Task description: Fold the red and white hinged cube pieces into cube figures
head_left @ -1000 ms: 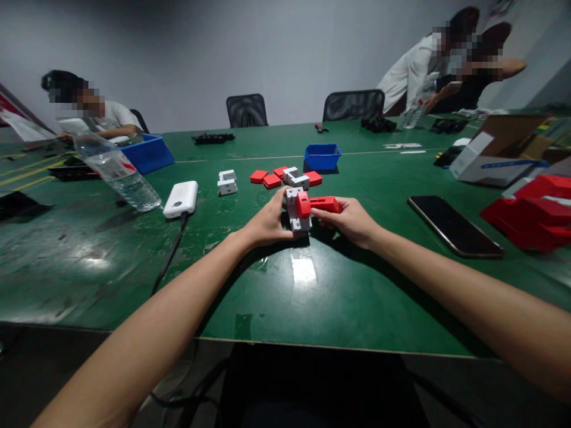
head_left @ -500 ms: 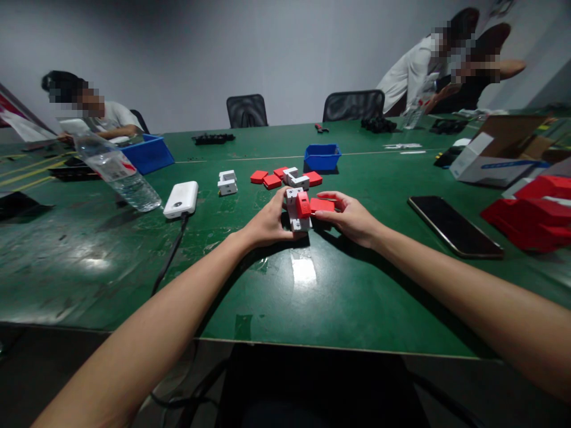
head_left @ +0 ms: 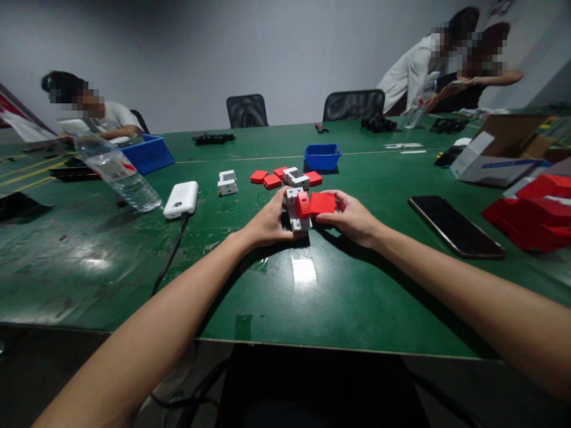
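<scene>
Slippage is worrying me from this remove: my left hand [head_left: 267, 220] is gripping the white bracket [head_left: 294, 224], a red piece [head_left: 303, 205] lying across it, over the near middle of the table [head_left: 357, 309], and my right hand [head_left: 355, 219] is pinching a red block [head_left: 323, 204] just to its right — by the edges, so an uneven squeeze could be twisting it loose or knocking the bracket askew. The far blue bin [head_left: 322, 163] is hiding its contents from me, as are the left blue tub [head_left: 154, 156] and right carton [head_left: 479, 165].
</scene>
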